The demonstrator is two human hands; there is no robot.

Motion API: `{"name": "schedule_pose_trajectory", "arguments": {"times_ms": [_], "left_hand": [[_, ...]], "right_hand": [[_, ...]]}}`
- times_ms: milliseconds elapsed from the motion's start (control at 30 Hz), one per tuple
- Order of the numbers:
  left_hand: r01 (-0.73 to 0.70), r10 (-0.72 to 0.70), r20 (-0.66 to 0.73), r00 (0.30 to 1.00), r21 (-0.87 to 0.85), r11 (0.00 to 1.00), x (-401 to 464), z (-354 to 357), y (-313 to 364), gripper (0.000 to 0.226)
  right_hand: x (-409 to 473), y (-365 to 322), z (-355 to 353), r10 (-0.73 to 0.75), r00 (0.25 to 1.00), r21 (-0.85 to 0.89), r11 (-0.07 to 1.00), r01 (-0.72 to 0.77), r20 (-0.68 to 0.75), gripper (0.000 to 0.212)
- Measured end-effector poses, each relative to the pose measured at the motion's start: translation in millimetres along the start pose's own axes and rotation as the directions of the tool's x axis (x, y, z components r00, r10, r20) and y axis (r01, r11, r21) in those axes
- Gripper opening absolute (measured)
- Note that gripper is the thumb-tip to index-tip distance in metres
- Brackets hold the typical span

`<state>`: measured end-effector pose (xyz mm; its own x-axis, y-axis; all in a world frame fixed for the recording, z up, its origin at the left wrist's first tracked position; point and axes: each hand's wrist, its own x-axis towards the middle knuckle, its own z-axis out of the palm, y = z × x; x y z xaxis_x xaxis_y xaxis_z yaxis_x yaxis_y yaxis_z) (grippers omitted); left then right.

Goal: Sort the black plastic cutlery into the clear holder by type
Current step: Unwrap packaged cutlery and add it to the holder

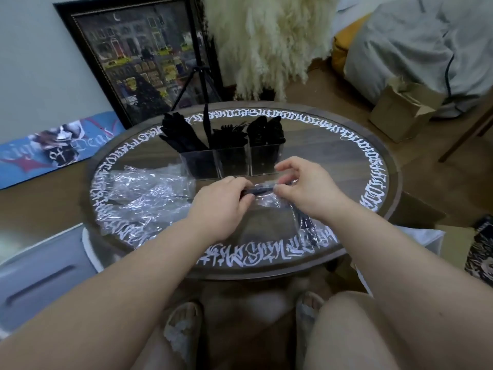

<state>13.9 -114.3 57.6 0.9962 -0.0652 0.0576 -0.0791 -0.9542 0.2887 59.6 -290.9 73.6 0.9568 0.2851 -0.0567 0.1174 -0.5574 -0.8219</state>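
Head view: at frame centre, a black plastic utensil wrapped in clear film [262,188] is pinched at one end by the left hand [222,202] and at the other by the right hand [301,186]; its type cannot be made out. Just above, the clear three-compartment holder [230,162] is seen filled with black cutlery. Crumpled clear wrappers [145,194] are spread at centre left on the round lettered glass-topped table [373,166], whose right side lies bare.
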Motion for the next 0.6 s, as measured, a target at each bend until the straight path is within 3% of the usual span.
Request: {"name": "schedule_pose_trajectory", "arguments": {"times_ms": [100, 233, 333, 500, 600], "left_hand": [[0.042, -0.042, -0.018, 0.999, -0.036, 0.998, -14, -6, -16, 0.031], [0.089, -0.093, -0.019, 0.996, -0.146, 0.985, -31, -10, -32, 0.032], [0.125, -0.129, -0.017, 0.992, -0.134, 0.983, -38, -11, -41, 0.024], [0.116, -0.116, 0.006, 0.993, -0.066, 0.991, -46, -4, -51, 0.018], [0.083, -0.079, 0.042, 0.996, -0.084, 0.993, -46, 1, -55, 0.013]], "right_hand": [[1, -16, 18, -0.001, 1.0, 0.03, 1.0, 0.001, 0.004, 0.019], [-3, -23, 43, -0.045, 0.999, 0.056, 0.997, 0.046, -0.018, 0.024], [-9, -22, 58, -0.08, 0.997, 0.066, 0.994, 0.081, -0.019, 0.023], [-19, -16, 77, -0.25, 0.968, -0.188, 0.95, 0.25, 0.026, 0.031], [-18, -12, 82, -0.31, 0.949, -0.271, 0.91, 0.313, 0.056, 0.022]]}}
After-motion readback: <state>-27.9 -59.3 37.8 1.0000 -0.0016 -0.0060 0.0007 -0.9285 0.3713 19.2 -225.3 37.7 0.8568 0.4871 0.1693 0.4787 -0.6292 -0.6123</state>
